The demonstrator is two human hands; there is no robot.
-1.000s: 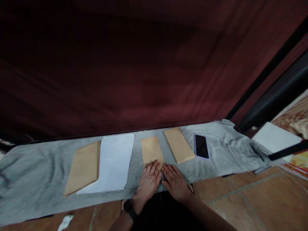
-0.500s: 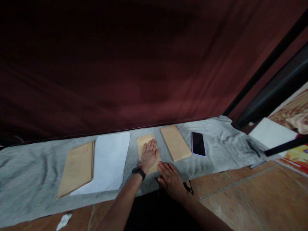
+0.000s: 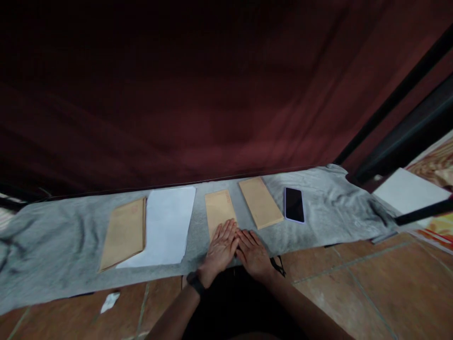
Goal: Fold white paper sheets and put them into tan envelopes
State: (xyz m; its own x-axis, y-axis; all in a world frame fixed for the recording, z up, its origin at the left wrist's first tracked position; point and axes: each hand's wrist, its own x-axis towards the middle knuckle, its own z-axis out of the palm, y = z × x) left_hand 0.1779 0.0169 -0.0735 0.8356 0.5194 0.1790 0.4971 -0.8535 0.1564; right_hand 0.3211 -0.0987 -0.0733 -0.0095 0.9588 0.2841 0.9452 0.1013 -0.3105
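Note:
A brown paper envelope [image 3: 219,205] lies flat on a grey cloth [image 3: 71,245] in front of me. My left hand [image 3: 221,245], with a dark band at the wrist, rests flat on the envelope's near end, fingers stretched out. Close beside it, my right hand [image 3: 253,252] lies flat with its fingers extended, at the envelope's near right corner. Both hands cover that end of the envelope. To the right is a stack of brown envelopes [image 3: 261,203]. Left of the hands, white paper sheets [image 3: 170,226] lie partly under more brown envelopes [image 3: 123,231].
A phone [image 3: 294,204] in a light purple case lies right of the stack. A dark red curtain [image 3: 212,118] hangs behind the cloth. Black bars [image 3: 389,104] slant at the right. A white scrap [image 3: 110,302] lies on the tiled floor [image 3: 354,288].
My left hand has slid down the envelope toward me, uncovering its upper part, and is now close against my right hand. The view has shifted slightly.

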